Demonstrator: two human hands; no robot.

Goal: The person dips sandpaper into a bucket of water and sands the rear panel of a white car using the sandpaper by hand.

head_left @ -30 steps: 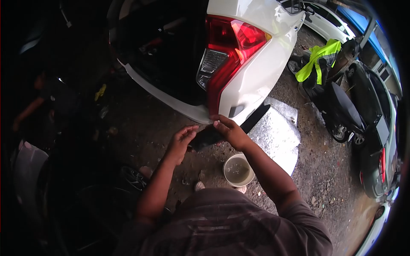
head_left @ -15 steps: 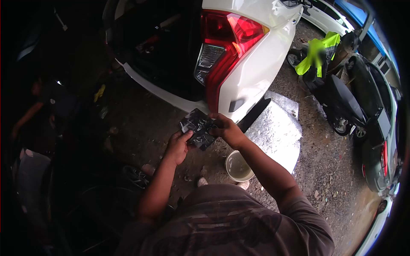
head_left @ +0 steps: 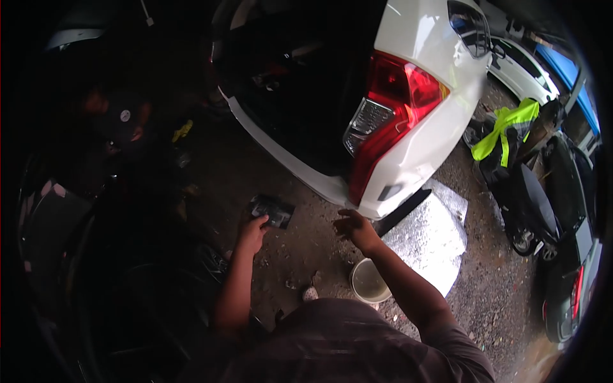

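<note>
In my left hand (head_left: pixel 253 233) is a dark, flat, roughly rectangular piece (head_left: pixel 277 213) with pale glossy marks, gripped at its lower left side with the thumb on top. Its exact kind cannot be made out. My right hand (head_left: pixel 357 231) hangs apart from it, fingers spread and nothing visible in them. Just above that hand is the rear corner of a white car (head_left: pixel 408 172) with a red tail light (head_left: pixel 399 96). Below the right hand, a pale bucket (head_left: pixel 369 281) stands on the ground.
A silvery sheet (head_left: pixel 428 239) lies on the gravel right of the bucket. Farther right are a motorbike (head_left: pixel 533 198) with a yellow-green jacket (head_left: pixel 507 131) and a dark car (head_left: pixel 568 281). Another person (head_left: pixel 121 121) is at the dim left.
My right hand has let go of the dark flat piece and moved away to the right. My left hand keeps it, now lower and farther left. The view has shifted.
</note>
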